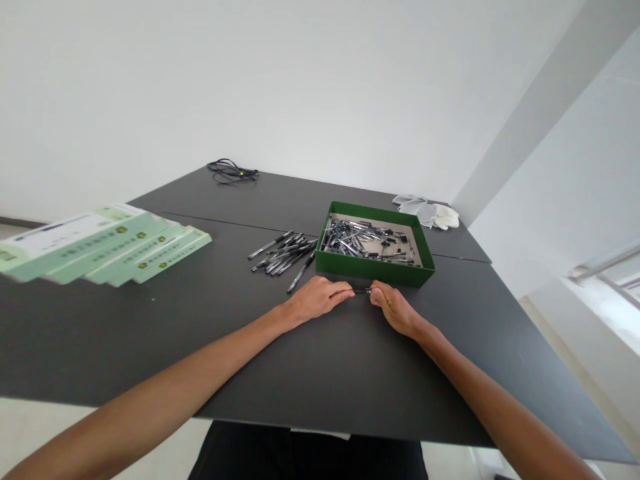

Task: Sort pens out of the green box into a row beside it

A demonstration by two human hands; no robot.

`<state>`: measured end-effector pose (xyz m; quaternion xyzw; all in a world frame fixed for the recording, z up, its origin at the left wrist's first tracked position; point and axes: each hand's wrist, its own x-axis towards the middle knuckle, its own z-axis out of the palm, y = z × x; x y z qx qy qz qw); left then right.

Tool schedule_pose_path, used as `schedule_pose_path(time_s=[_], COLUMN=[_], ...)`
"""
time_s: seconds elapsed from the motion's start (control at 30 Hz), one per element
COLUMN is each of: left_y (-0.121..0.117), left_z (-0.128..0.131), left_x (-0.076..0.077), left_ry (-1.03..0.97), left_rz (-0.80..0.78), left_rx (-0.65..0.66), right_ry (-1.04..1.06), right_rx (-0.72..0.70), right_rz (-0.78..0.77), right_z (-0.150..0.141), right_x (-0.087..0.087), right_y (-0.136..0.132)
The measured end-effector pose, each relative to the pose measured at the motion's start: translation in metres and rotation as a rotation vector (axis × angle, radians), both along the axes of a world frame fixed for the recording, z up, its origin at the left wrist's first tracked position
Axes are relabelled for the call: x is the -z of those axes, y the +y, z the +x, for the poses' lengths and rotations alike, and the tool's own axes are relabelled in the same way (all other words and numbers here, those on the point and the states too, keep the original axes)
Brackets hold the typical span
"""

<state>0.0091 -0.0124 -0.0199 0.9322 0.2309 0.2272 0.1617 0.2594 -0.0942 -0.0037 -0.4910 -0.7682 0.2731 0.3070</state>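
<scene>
Between my two hands runs a thin dark pen (362, 291), just in front of the green box. My left hand (320, 298) is closed on its left end, fingers pressed together. The right end sits in my closed right hand (393, 308), so both ends are hidden by fingers. Behind my hands stands the open green box (375, 270), holding many loose pen parts (350, 237), among them clear barrels and small black pieces. A pile of pens (287, 255) lies on the table left of the box.
Overlapping green and white boxes (120, 247) lie at the left of the dark table (320, 373). A coiled black cable (233, 171) rests at the back left. White gloves (443, 217) lie at the back right, near the wall.
</scene>
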Motion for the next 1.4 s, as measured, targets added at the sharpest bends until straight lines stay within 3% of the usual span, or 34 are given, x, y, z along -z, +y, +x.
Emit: schedule_pose_path(time_s=[0.2,0.4,0.5,0.6,0.67,0.8,0.9,1.0,1.2,1.4], left_y=[-0.007,0.000,0.013,0.032,0.047,0.076,0.091,0.093,0.078,0.059], left_z=[0.002,-0.004,-0.022,-0.046,-0.061,-0.080,-0.085,-0.084,-0.075,-0.057], left_x=[-0.003,-0.032,-0.045,-0.049,-0.046,-0.025,-0.008,-0.003,-0.018,-0.032], left_ry=[-0.009,0.014,-0.085,-0.238,-0.249,-0.128,-0.054,-0.057,-0.075,-0.260], left_rz=[0.020,0.100,0.149,0.203,0.219,0.239,0.206,0.252,0.261,0.282], left_rx=[-0.020,0.003,-0.184,-0.488,-0.609,-0.697,-0.697,-0.695,-0.672,-0.484], right_ry=[0.072,0.189,0.173,0.139,0.127,0.105,0.101,0.104,0.099,0.050], right_rx=[-0.012,-0.033,-0.139,-0.160,-0.151,-0.137,-0.125,-0.122,-0.119,-0.090], right_rz=[-0.043,-0.008,0.011,0.005,0.002,0.010,0.022,0.030,0.040,0.181], right_z=[0.002,-0.003,-0.005,-0.006,-0.006,-0.005,-0.005,-0.005,-0.005,-0.002], right_x=[0.001,0.001,0.003,0.006,0.006,0.003,0.002,0.002,0.003,-0.001], right_y=[-0.003,0.001,0.003,0.004,0.003,0.001,0.000,0.000,-0.002,-0.002])
